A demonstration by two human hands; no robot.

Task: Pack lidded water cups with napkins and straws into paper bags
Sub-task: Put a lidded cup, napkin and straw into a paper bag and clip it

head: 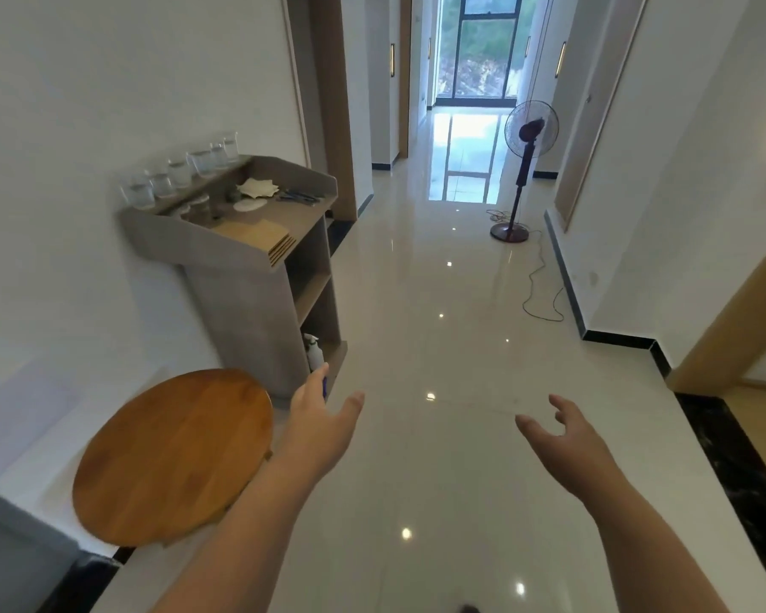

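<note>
Two bare arms reach over glossy pale floor tiles [416, 488] at the bottom of the frame, left hand [323, 424] and right hand [562, 431] both with fingers loosely spread, holding nothing. At lower left sits a round wooden tabletop [173, 457]. Beyond it, centre left, a grey stand's worktop [290, 214] carries flat brown paper bags [262, 236], crumpled napkins [257, 188] and, along its raised back ledge, a row of clear water cups [178, 174]. A pedestal fan [529, 130] stands upper right.
</note>
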